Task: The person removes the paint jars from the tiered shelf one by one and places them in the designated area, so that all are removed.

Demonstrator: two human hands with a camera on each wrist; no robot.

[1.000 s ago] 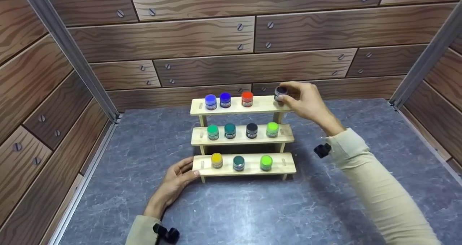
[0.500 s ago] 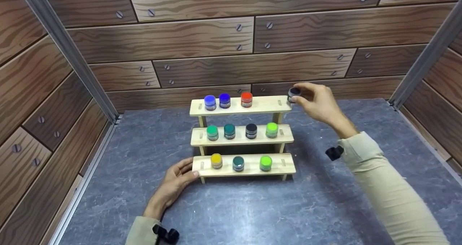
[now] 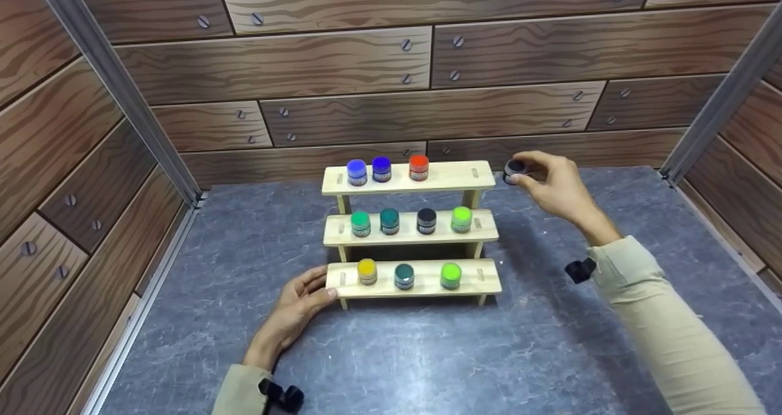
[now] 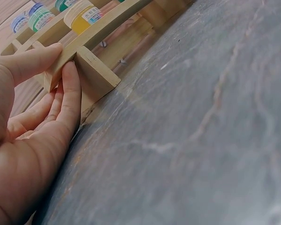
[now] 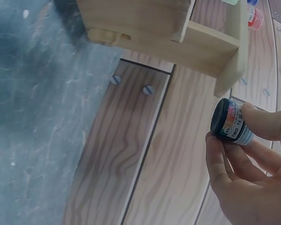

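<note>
A three-tier wooden rack (image 3: 421,235) stands mid-table with small paint jars on its steps. My left hand (image 3: 293,308) grips the left end of its lowest step, thumb on top and fingers underneath, as the left wrist view shows. My right hand (image 3: 559,186) pinches a black paint jar (image 5: 232,121) between thumb and fingers, off the right end of the top step. On the top step stand a light blue jar (image 3: 357,172), a dark blue jar (image 3: 382,169) and a red jar (image 3: 418,167).
The middle step holds several jars, among them a black one (image 3: 426,220). A yellow jar (image 3: 366,271), a dark green jar (image 3: 404,276) and a lime green jar (image 3: 450,275) stand on the lowest step. Wood-patterned walls (image 3: 342,60) enclose the grey table (image 3: 201,335).
My right hand has carried the black paint jar rightward from over the top step's right end to beyond it, slightly lower. My left hand and the rack have stayed put.
</note>
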